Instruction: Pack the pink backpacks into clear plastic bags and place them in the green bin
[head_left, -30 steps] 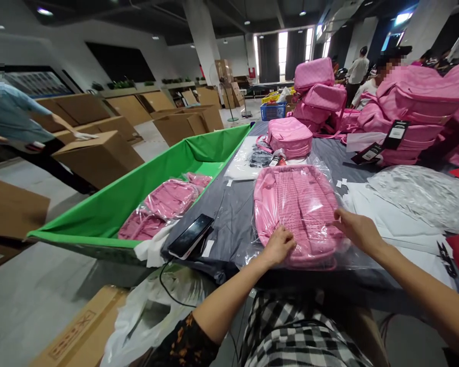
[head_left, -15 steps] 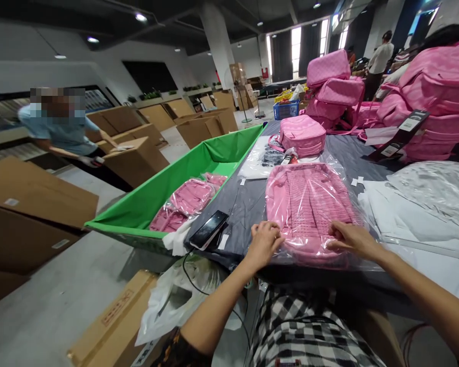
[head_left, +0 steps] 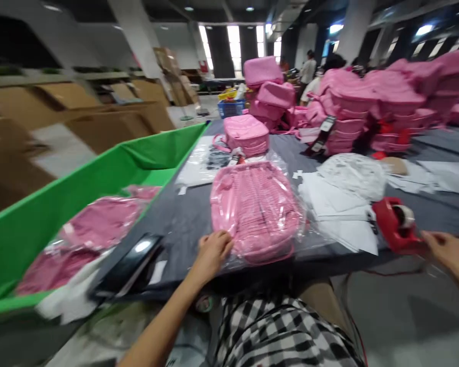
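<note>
A pink backpack (head_left: 256, 209) in a clear plastic bag lies flat on the dark cloth-covered table, straps facing up. My left hand (head_left: 214, 250) is at the bag's near left corner, its fingers curled down on the plastic. Far to the right, my right hand (head_left: 449, 255) is beside the red tape dispenser (head_left: 396, 227) at the table's front edge. Its thumb and fingers pinch at the dispenser's end, where the clear tape is hard to make out.
On the left, a green fabric bin (head_left: 110, 168) holds several bagged pink backpacks. A phone (head_left: 133, 262) lies at the table's left corner. Pink backpacks (head_left: 352, 107) are stacked at the back. White sheets (head_left: 336, 209) and crumpled plastic (head_left: 354, 176) lie right of the bagged one.
My right hand has left the bagged backpack and moved right to the tape dispenser. My left hand stays at the bag's corner. The view has swung right, and the co-worker has left it.
</note>
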Motion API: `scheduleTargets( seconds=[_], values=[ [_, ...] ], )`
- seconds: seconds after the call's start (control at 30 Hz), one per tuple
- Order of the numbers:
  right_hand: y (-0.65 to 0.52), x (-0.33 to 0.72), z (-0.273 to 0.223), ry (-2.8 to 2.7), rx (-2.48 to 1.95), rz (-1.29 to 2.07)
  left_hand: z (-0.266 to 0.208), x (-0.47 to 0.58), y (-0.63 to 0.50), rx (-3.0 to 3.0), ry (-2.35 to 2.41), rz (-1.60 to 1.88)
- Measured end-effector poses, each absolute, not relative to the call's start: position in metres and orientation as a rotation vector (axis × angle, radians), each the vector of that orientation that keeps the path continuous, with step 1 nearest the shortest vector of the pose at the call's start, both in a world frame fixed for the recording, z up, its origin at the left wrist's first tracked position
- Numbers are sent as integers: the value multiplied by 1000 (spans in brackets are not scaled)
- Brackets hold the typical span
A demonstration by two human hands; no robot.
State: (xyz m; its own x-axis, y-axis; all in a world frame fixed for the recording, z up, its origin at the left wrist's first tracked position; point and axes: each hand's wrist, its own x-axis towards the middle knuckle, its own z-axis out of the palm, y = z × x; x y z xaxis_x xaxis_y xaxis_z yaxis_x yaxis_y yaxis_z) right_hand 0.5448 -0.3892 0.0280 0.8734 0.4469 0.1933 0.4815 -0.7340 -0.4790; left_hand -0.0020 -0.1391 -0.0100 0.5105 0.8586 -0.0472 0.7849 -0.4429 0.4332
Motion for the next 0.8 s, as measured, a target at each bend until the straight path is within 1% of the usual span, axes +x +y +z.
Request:
scheduleTargets(
  seconds=[0.03, 0.1, 0.33, 0.5, 0.67, 0.73, 0.8],
  values=[
    [-393, 546, 30, -533, -2484, 46, -12, -4, -136, 2351, 1348, 256],
    [-395, 549, 29, -404, -2422, 156, -16, -7, -130, 2350, 1329, 266],
    [-391, 559, 23, -316, -2355, 180, -16, -10, -127, 2400, 1338, 244],
    [-425, 542, 24, -364, -2248, 75, -17, -12, -126, 2395, 1317, 255],
    [-434, 508, -16, -228, -2067, 174, -19, -12, -125, 2358, 1289, 283],
    [-414, 487, -34, -264, -1961, 274, -13, -11, -130, 2345, 1310, 286],
    [-386, 458, -47, -370, -1854, 458, -3, -6, -138, 2332, 1343, 264]
  ],
)
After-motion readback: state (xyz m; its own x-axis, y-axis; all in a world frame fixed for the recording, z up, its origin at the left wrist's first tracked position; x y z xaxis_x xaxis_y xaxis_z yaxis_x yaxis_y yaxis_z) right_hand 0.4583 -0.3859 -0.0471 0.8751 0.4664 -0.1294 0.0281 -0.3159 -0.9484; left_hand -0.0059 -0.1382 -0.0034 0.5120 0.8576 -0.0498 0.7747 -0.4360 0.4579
